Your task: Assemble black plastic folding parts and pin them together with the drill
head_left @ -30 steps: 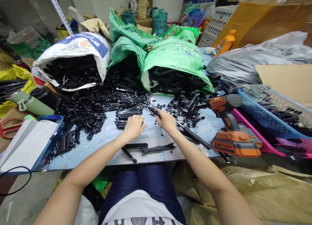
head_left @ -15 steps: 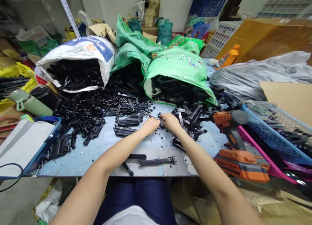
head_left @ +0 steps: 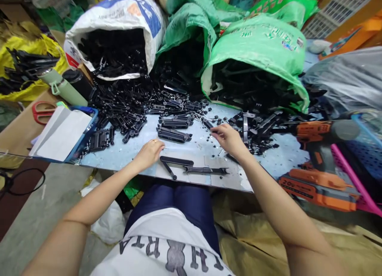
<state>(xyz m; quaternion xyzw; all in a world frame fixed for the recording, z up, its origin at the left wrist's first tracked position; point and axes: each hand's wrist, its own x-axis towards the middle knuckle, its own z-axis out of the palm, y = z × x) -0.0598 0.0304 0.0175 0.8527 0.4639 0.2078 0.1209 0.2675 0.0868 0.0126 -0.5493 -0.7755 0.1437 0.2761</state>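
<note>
My left hand (head_left: pixel 151 151) rests curled on the pale blue table (head_left: pixel 125 154), its fingertips right beside a flat black bar (head_left: pixel 176 161). Whether it holds anything is hidden. A thinner black arm (head_left: pixel 205 170) lies just right of that bar at the table's near edge. My right hand (head_left: pixel 228 138) reaches left over scattered small black bits (head_left: pixel 209 124), thumb and fingers pinched together; what they pinch is too small to name. A short stack of black parts (head_left: pixel 174 132) lies between and beyond both hands.
Three open sacks, one white (head_left: pixel 119 17) and two green (head_left: pixel 262 45), spill black parts (head_left: pixel 125 104) across the back. An orange drill (head_left: pixel 319 156) lies right, by pink and blue baskets. Left are a blue tray with paper (head_left: pixel 64 132), red scissors (head_left: pixel 41 110) and a green bottle (head_left: pixel 64 89).
My hands were together among the small bits; the left has pulled back toward me beside the flat bar, the right stays over the bits. The view has tipped down and closer.
</note>
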